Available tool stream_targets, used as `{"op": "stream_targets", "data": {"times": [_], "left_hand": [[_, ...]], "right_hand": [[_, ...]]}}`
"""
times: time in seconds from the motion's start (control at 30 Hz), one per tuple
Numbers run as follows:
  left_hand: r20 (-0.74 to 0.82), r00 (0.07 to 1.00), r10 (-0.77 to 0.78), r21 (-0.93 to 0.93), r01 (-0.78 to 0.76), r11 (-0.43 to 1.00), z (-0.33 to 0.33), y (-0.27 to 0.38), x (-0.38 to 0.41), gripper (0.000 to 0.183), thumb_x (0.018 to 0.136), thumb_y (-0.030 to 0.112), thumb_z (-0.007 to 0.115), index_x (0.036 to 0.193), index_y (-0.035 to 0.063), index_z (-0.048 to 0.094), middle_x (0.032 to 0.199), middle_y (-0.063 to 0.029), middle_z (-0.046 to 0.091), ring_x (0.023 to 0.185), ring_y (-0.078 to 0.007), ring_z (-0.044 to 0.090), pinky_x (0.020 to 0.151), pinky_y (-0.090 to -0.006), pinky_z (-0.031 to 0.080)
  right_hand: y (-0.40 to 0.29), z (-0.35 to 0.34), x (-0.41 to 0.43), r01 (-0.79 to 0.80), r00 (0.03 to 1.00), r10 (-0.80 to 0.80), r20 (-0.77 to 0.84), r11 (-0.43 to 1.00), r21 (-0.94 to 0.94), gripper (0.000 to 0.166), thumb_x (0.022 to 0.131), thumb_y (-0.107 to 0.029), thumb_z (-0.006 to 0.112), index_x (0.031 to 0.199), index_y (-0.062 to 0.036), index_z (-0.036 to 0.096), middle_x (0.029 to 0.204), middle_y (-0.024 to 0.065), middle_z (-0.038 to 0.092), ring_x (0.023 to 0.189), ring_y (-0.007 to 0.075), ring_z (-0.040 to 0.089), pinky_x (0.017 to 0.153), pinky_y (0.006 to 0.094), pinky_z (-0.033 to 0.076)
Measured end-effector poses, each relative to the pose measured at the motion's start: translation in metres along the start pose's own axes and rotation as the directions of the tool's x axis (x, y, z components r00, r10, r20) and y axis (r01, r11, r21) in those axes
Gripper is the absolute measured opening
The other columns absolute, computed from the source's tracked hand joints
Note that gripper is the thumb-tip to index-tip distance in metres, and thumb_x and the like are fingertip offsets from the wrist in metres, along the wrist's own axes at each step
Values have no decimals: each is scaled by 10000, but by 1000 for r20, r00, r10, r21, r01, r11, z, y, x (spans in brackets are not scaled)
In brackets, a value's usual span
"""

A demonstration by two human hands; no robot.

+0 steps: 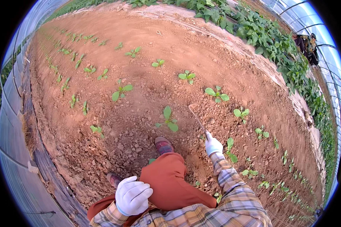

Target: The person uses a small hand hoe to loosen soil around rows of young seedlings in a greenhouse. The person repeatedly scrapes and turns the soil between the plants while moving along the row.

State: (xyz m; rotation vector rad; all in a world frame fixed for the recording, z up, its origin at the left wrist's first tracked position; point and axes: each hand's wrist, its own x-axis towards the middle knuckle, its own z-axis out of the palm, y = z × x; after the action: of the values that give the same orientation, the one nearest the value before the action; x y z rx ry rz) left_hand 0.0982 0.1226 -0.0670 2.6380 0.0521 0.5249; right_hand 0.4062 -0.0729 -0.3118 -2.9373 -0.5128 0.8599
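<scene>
My right hand (214, 145), in a white glove, grips the handle of a small hand hoe (198, 120). The thin shaft runs up and left, and its bent blade rests on or just over the soil, between a broad-leaved seedling (168, 120) and another seedling (217, 94). My left hand (133, 195), also gloved in white, is beside my bent knee in rust-coloured trousers (163, 181). Its fingers are loosely curled; the palm is hidden. A seedling (230, 150) grows just right of my right wrist.
Rows of seedlings (122, 90) cross the cloddy brown soil (159, 93). My shoe (164, 144) is close below one seedling. Plastic film (14, 170) and a dark border strip (49, 167) line the left. Dense leafy plants (272, 42) edge the right, where another person (308, 48) is bent over.
</scene>
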Motion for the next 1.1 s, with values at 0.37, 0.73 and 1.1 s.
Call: {"op": "stream_targets", "data": {"times": [0.37,0.73,1.1], "left_hand": [[33,991,127,42,-129,991,36,28,10,233,699,309,570,897,258,682,1030,71,580,934,-165,488,907,-393,396],[-46,994,96,83,-92,992,50,43,20,209,758,327,516,858,241,677,974,55,571,868,-172,485,920,-405,373],[-60,991,117,108,-111,988,59,50,21,240,797,337,478,800,174,655,945,-13,570,939,-241,477,937,-457,363]], "right_hand": [[-34,26,68,85,990,-75,-122,993,83,468,929,-301,418,1385,-330,316,822,159,659,750,342,652,667,445,502],[26,80,16,-28,998,16,54,976,214,483,927,-400,401,1390,-400,262,778,174,652,705,354,641,635,456,482],[56,64,-23,-158,978,103,180,931,329,502,909,-487,383,1392,-388,290,928,211,648,859,385,626,779,459,479]]}}
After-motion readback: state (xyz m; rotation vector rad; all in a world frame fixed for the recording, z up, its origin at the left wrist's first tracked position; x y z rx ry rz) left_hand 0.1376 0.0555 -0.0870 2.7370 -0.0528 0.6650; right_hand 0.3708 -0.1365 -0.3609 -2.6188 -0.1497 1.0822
